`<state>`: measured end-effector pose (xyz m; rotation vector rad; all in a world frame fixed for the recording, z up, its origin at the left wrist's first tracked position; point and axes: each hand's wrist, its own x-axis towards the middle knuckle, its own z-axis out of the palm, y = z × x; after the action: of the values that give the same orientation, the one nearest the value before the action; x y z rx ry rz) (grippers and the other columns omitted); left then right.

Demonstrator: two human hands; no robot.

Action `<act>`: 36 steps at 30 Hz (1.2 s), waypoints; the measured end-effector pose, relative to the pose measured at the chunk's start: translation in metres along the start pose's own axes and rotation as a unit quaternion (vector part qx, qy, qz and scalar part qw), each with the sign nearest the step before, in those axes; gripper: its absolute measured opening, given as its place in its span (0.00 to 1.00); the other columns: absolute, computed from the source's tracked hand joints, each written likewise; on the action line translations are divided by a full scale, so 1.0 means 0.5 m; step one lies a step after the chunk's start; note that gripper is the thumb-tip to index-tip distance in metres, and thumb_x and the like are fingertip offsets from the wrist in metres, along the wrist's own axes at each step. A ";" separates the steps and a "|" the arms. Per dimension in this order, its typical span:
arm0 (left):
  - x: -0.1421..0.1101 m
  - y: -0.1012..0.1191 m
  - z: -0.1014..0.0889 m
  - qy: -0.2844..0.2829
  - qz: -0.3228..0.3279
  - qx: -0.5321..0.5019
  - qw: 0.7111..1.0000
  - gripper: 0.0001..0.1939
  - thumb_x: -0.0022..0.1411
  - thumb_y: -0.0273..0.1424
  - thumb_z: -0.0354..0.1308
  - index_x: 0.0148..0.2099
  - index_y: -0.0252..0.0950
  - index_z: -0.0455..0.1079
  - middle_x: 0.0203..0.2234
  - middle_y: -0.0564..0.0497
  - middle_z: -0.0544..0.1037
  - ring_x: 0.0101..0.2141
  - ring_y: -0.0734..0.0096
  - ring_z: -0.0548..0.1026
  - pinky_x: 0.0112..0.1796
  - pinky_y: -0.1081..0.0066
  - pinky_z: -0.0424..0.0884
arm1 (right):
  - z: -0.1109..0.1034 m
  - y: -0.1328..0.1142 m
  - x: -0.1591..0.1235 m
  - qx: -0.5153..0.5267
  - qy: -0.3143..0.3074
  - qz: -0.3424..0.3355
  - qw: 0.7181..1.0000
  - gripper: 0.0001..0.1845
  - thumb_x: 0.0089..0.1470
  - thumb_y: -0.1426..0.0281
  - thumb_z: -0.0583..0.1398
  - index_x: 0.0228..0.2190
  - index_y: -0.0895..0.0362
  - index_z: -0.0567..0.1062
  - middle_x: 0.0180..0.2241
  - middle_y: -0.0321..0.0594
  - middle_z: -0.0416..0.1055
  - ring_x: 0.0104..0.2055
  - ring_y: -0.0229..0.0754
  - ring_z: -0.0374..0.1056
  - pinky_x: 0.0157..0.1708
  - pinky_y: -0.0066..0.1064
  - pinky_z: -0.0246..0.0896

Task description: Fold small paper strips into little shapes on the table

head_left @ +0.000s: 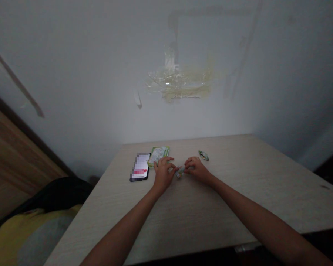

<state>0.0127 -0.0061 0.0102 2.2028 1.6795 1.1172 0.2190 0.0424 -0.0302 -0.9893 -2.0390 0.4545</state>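
Note:
Both my hands rest on a light wooden table (238,192) near its far middle. My left hand (163,173) and my right hand (196,168) pinch a small green and white wrapped sweet (180,171) from either side, fingers closed on its ends. Just behind my left hand lies a green packet (158,155). A loose small green wrapper (203,155) lies to the right of my right hand, apart from it.
A phone (140,167) with a lit screen lies face up left of the green packet. A white wall with old tape residue (180,83) rises behind the table. At the lower left a black and yellow bundle (39,218) sits beside wooden boards.

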 end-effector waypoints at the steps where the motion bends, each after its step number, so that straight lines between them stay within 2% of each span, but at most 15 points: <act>1: 0.001 -0.001 0.000 0.001 -0.003 -0.007 1.000 0.04 0.57 0.30 0.63 0.29 0.41 0.75 0.50 0.51 0.75 0.57 0.58 0.65 0.60 0.40 0.45 | 0.001 -0.002 0.000 0.002 0.000 -0.001 1.000 0.05 0.43 0.68 0.71 0.25 0.53 0.80 0.36 0.40 0.74 0.46 0.47 0.67 0.51 0.41 0.57; 7: 0.007 -0.004 -0.003 -0.008 -0.025 -0.033 0.999 0.06 0.53 0.27 0.65 0.25 0.39 0.75 0.45 0.52 0.77 0.52 0.61 0.69 0.58 0.50 0.55 | 0.003 -0.020 -0.003 0.008 -0.010 -0.012 1.000 0.05 0.42 0.70 0.71 0.24 0.53 0.79 0.37 0.40 0.74 0.46 0.47 0.66 0.51 0.41 0.57; 12: 0.002 -0.008 0.000 0.004 -0.039 0.000 0.999 0.03 0.57 0.32 0.63 0.31 0.43 0.78 0.49 0.50 0.75 0.55 0.56 0.66 0.59 0.44 0.50 | -0.001 -0.025 -0.003 0.007 -0.006 -0.006 1.000 0.05 0.43 0.71 0.70 0.25 0.54 0.79 0.36 0.40 0.74 0.47 0.47 0.65 0.51 0.41 0.57; 15: -0.001 -0.008 0.004 0.013 -0.015 0.005 1.000 0.04 0.58 0.36 0.62 0.36 0.46 0.78 0.51 0.50 0.73 0.57 0.56 0.64 0.60 0.42 0.47 | -0.002 -0.023 -0.002 0.006 -0.012 -0.012 1.000 0.05 0.44 0.71 0.70 0.25 0.54 0.79 0.36 0.40 0.74 0.46 0.46 0.66 0.51 0.41 0.57; 18: -0.001 -0.007 0.006 0.006 -0.008 -0.001 1.000 0.04 0.57 0.36 0.64 0.32 0.43 0.77 0.51 0.50 0.74 0.56 0.57 0.64 0.60 0.42 0.47 | -0.001 -0.023 -0.002 0.006 -0.011 -0.033 0.999 0.05 0.44 0.70 0.70 0.25 0.54 0.79 0.35 0.40 0.74 0.45 0.46 0.66 0.51 0.41 0.57; 26: 0.000 -0.003 0.012 0.010 -0.006 -0.023 1.000 0.06 0.55 0.25 0.63 0.27 0.40 0.75 0.49 0.52 0.76 0.56 0.58 0.65 0.60 0.45 0.49 | 0.010 -0.020 -0.001 -0.003 -0.020 -0.052 0.998 0.05 0.46 0.67 0.70 0.26 0.53 0.79 0.36 0.40 0.74 0.45 0.46 0.67 0.50 0.42 0.58; 31: 0.003 -0.007 0.009 -0.005 -0.035 -0.025 0.999 0.05 0.57 0.29 0.63 0.29 0.41 0.77 0.50 0.52 0.77 0.57 0.57 0.64 0.60 0.46 0.51 | 0.005 -0.011 0.000 0.001 -0.011 -0.049 0.999 0.05 0.46 0.68 0.70 0.26 0.54 0.79 0.36 0.40 0.74 0.45 0.46 0.67 0.50 0.41 0.58; 36: 0.005 -0.008 0.006 -0.001 -0.024 -0.003 1.000 0.03 0.56 0.35 0.64 0.33 0.45 0.80 0.53 0.53 0.75 0.58 0.55 0.62 0.59 0.46 0.52 | -0.002 -0.011 -0.002 0.000 -0.009 -0.040 0.999 0.05 0.46 0.69 0.70 0.26 0.54 0.79 0.36 0.40 0.74 0.45 0.46 0.67 0.51 0.41 0.57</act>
<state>0.0120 -0.0017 0.0070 2.1469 1.7154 1.1070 0.2172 0.0383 -0.0267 -0.9029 -2.0854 0.4232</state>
